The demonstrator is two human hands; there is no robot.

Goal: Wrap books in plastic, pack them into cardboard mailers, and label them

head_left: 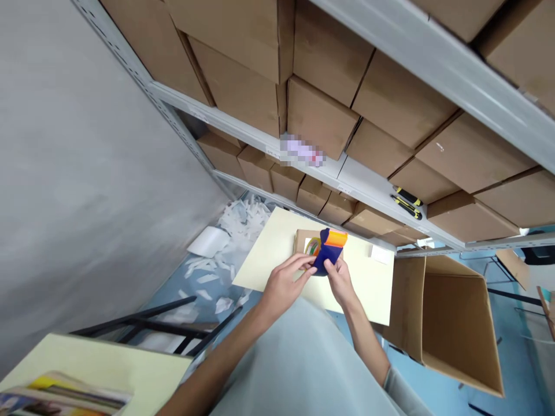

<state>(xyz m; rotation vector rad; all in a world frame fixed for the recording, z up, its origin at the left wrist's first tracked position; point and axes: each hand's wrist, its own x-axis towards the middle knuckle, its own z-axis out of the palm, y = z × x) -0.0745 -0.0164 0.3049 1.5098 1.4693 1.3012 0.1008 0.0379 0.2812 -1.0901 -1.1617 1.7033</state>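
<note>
A dark-blue tape dispenser [328, 254] with an orange part at its top is between my hands, above the pale yellow table [364, 292]. My right hand [340, 280] grips its blue body from the right, thumb on the face. From the left, my left hand [288, 280] pinches at its lower left edge; the fingertips touch around there. A ring with yellow, green and white [313, 247], looking like a tape roll, shows at the dispenser's left. Behind them lies a small cardboard box [300, 238] on the table, partly hidden.
Shelves packed with cardboard boxes [323, 110] rise ahead. Two yellow-black utility knives [406, 206] lie on the shelf edge. A white slip [380, 254] is on the table. At right stands an open carton [459, 323]. Paper scraps [245, 222] litter the left floor; magazines [60, 396] lie lower left.
</note>
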